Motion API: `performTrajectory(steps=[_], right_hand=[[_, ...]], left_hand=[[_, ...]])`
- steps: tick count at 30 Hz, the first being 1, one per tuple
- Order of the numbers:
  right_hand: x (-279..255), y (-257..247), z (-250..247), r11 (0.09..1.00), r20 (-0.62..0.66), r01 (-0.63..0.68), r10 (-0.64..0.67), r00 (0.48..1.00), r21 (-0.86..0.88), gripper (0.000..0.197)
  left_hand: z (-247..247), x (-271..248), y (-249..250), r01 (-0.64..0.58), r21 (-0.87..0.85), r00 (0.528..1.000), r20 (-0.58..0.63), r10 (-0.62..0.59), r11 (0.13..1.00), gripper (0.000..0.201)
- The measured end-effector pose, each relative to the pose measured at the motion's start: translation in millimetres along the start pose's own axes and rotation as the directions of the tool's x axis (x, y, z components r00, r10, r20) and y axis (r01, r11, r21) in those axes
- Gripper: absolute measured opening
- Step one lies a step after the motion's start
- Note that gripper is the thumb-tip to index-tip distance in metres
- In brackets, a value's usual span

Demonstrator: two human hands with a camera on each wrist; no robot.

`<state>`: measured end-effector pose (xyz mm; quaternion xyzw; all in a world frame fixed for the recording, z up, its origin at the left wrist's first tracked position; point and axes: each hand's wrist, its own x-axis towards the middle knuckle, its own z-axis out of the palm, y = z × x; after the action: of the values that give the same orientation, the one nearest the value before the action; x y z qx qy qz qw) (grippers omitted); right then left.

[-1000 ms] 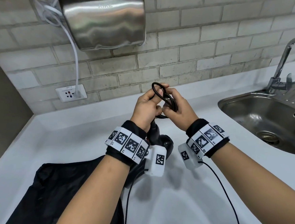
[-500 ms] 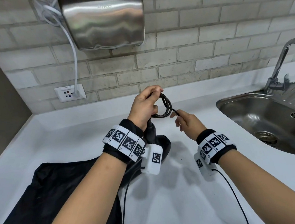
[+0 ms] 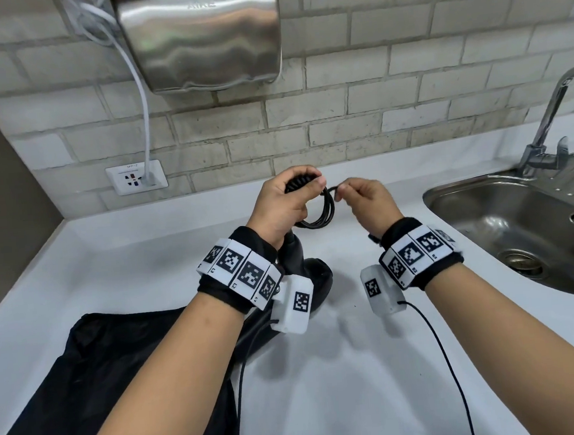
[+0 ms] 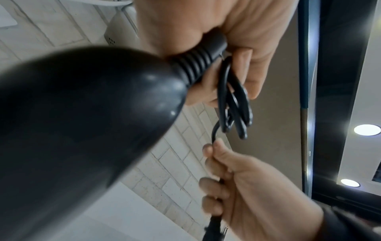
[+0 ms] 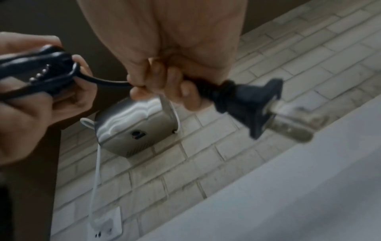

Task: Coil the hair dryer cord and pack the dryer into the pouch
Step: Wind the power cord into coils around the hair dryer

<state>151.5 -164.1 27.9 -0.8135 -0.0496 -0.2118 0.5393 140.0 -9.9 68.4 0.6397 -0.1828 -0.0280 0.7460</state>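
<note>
Since 0.5 s before, the right hand [image 3: 368, 204] had risen from lower on the counter to the level of the left hand [image 3: 283, 205]. The left hand gripped the ribbed handle end of the glossy black hair dryer [image 4: 86, 124] together with the looped cord [image 3: 319, 214]; the right fist closed on the cord's free end just behind the plug [image 5: 255, 104]. The limp black pouch [image 3: 102, 376] lay left of the dryer on the smooth white counter [image 3: 326, 386], with bare counter between dryer and steel sink [image 3: 519, 219].
</note>
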Motion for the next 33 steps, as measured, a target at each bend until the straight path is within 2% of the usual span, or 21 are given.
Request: performTrajectory(steps=[7,12,16,18,20,23,26,30,31,33], right_hand=[[14,-44,-12,0.98,-0.157,0.124,-0.149,0.976,-0.156,0.023],[2,-68,-9,0.966,-0.207,0.242,-0.255,0.944,-0.087,0.024],[-8,-80,-4,0.943,-0.169,0.33,-0.333,0.928,-0.046,0.023],[-12,-83,-2,0.927,-0.119,0.373,-0.375,0.919,-0.04,0.023],[-16,-82,-2,0.919,-0.058,0.394,-0.395,0.917,-0.022,0.021],[-19,-69,-7,0.925,0.037,0.379,-0.378,0.925,-0.019,0.019],[-18,-44,-11,0.94,0.087,0.307,-0.296,0.951,-0.149,0.019],[-13,-15,-15,0.853,0.151,0.276,-0.233,0.961,-0.443,0.015],[-13,-12,-15,0.839,0.141,0.256,-0.214,0.967,-0.481,0.015],[-13,-11,-16,0.869,0.094,0.21,-0.188,0.978,-0.449,0.014]], left_hand=[[-1,-1,4,-0.015,0.049,0.999,-0.028,0.017,0.999,0.013],[-3,0,10,-0.033,0.2,0.999,0.048,0.024,0.979,0.019],[-7,0,13,-0.123,0.331,0.991,0.096,0.096,0.936,0.017],[-8,0,14,-0.148,0.343,0.986,0.124,0.111,0.928,0.019],[-8,0,13,-0.15,0.318,0.987,0.102,0.123,0.936,0.014],[-10,2,8,-0.13,0.255,0.99,-0.019,0.139,0.958,0.01],[-10,3,4,-0.113,0.218,0.983,-0.116,0.141,0.969,0.014],[-8,3,4,-0.121,0.2,0.979,-0.136,0.15,0.972,0.007],[-8,3,4,-0.119,0.197,0.979,-0.138,0.148,0.973,0.007],[-7,4,3,-0.116,0.199,0.981,-0.132,0.144,0.973,0.007]])
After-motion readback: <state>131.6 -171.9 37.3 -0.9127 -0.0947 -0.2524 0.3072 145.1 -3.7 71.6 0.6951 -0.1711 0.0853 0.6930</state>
